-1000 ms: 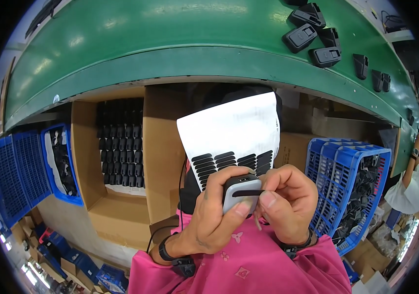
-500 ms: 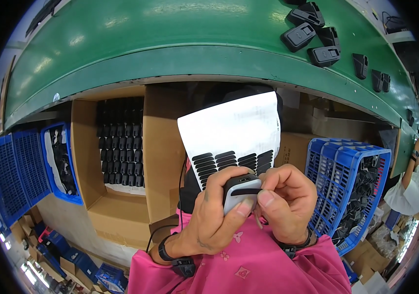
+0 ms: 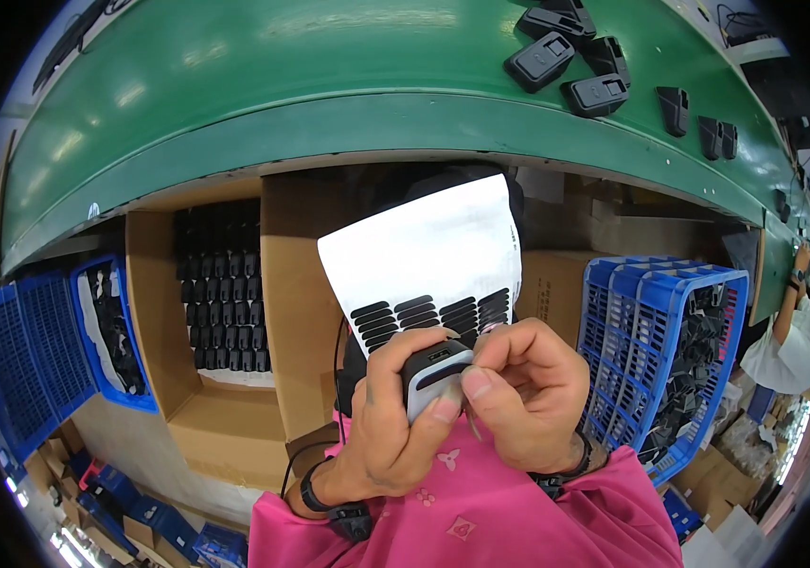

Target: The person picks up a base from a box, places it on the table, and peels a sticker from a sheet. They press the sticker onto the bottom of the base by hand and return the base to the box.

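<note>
My left hand [image 3: 391, 417] is closed around a small grey-and-black electronic device [image 3: 427, 383], which has a rectangular port in its black end. A narrow black strip [image 3: 440, 375] lies along the device's rounded grey face. Against its right end, my right hand [image 3: 533, 393] is closed in a pinch of thumb and forefinger. What those fingertips hold is hidden; a thin pale strip [image 3: 474, 425] hangs beneath them. Just beyond my hands, a white sheet [image 3: 424, 241] with rows of black rounded stickers [image 3: 415, 310] rests over my lap.
Several black devices [image 3: 596, 95] lie on the green table [image 3: 282, 66] ahead. At left stand an open cardboard box [image 3: 225, 417] with rows of black units and a blue crate [image 3: 144, 399]. Blue baskets [image 3: 604, 360] of black parts stand at right. Another person's arm [image 3: 789, 308] shows far right.
Both hands and the device have shifted slightly left in view, as has the whole scene. The black strip's right end, raised off the device before, now lies closer to the grey face.
</note>
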A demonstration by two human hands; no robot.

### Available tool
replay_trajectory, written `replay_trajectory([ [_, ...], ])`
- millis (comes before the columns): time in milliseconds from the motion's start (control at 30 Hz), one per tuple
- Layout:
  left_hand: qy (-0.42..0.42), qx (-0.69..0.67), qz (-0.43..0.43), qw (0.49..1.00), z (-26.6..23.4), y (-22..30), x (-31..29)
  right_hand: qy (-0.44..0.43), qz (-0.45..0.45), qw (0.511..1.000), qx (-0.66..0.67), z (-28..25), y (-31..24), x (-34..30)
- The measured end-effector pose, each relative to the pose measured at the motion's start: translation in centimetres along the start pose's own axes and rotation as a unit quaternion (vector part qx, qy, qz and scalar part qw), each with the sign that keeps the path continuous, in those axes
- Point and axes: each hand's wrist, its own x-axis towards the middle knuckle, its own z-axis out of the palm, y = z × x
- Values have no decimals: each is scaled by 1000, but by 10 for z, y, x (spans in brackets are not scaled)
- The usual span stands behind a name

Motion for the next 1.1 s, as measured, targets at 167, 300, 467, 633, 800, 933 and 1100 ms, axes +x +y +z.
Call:
replay_trajectory([
  [167,10,44,25,999,0,-2,-1,-4,-7,1000,-25,0,5,2],
  [300,27,-81,-88,992,-4,-1,1,10,37,999,-5,-6,7,10],
  [467,42,-251,-146,956,-7,-3,7,23,47,999,3,-17,15,6],
  [633,101,-166,-116,974,-37,-13,2,120,-47,987,-96,-54,35,40],
  [800,478,82,-13,874,-155,-94,-19,134,44,976,164,-147,30,117],
  [933,561,129,-185,797,-296,-207,-105,150,-5,956,251,-186,29,161],
  [1100,433,394,-415,697,-367,-305,-256,162,-22,967,194,-195,27,172],
])
